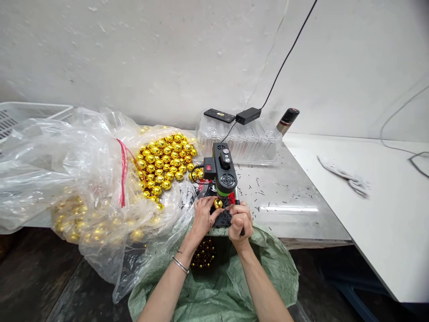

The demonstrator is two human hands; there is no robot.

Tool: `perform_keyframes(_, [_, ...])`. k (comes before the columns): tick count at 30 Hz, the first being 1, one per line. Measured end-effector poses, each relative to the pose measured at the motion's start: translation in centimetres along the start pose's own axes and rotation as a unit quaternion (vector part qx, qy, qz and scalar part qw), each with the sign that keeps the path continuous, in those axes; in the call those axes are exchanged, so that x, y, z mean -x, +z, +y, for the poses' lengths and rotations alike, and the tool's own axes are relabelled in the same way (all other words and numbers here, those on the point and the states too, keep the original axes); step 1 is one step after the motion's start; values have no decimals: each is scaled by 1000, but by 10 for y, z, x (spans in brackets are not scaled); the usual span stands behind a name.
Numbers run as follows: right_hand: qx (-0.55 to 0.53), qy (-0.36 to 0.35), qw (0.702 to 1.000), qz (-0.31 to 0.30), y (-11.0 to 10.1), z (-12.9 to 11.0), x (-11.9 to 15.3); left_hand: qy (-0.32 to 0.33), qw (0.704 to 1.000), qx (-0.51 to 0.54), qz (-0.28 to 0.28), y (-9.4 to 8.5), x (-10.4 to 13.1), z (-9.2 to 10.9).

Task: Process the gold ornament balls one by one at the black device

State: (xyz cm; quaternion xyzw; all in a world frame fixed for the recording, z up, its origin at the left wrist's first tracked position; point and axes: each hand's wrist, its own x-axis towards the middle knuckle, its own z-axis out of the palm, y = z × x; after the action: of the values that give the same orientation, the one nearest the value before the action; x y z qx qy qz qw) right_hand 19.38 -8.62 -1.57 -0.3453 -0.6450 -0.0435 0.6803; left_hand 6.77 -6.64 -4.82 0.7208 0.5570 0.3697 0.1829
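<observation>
My left hand (203, 215) pinches a small shiny gold ball (218, 203) and holds it under the head of a small black bench machine (222, 170) with a red switch. My right hand (240, 222) is closed around a dark handle at the machine's front right. A heap of gold balls (164, 163) lies in an open clear plastic bag (83, 179) to the left of the machine. Below my hands, a green bag (234, 286) holds more balls (203, 255), which look dark in the shadow.
A stack of clear plastic trays (241, 141) stands behind the machine with a remote and a black power adapter (248, 115) on top. A spray can (287, 120) leans at the wall. A white table (375, 201) with a cloth is at right. A white basket (20, 116) sits far left.
</observation>
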Motion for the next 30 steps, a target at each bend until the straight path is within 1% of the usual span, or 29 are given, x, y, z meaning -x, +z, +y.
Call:
perform_keyframes(8, [-1, -8, 1000, -5, -1, -1, -3, -1, 1000, -1, 2, 0, -2, 0])
perform_keyframes(12, [5, -24, 999, -33, -1, -1, -1, 1, 1000, -3, 5, 1, -1, -1])
perform_keyframes(14, [4, -22, 999, -31, 0, -3, -2, 1, 1000, -3, 5, 1, -1, -1])
perform_keyframes(16, [-9, 2, 1000, -2, 1, -8, -10, 0, 1000, 1, 6, 2, -2, -1])
perform_keyframes(18, [-20, 46, 999, 20, 2, -16, -22, -4, 1000, 8, 9, 2, -5, 0])
perform_keyframes(21, [-19, 128, 991, 25, 3, -31, -47, -15, 999, 22, 23, -1, -4, 3])
perform_keyframes(23, [-24, 160, 987, 19, 1, -39, -61, -8, 998, 35, 47, -5, 6, 4])
perform_keyframes(25, [-34, 168, 985, 9, 0, -44, -69, 24, 997, 48, 63, -10, 25, 4])
perform_keyframes(28, [-39, 162, 986, 3, -1, -44, -66, 81, 994, 53, 41, -18, 60, 2])
perform_keyframes(30, [-41, 161, 986, 12, -1, -43, -59, 92, 994, 49, 34, -22, 74, -2])
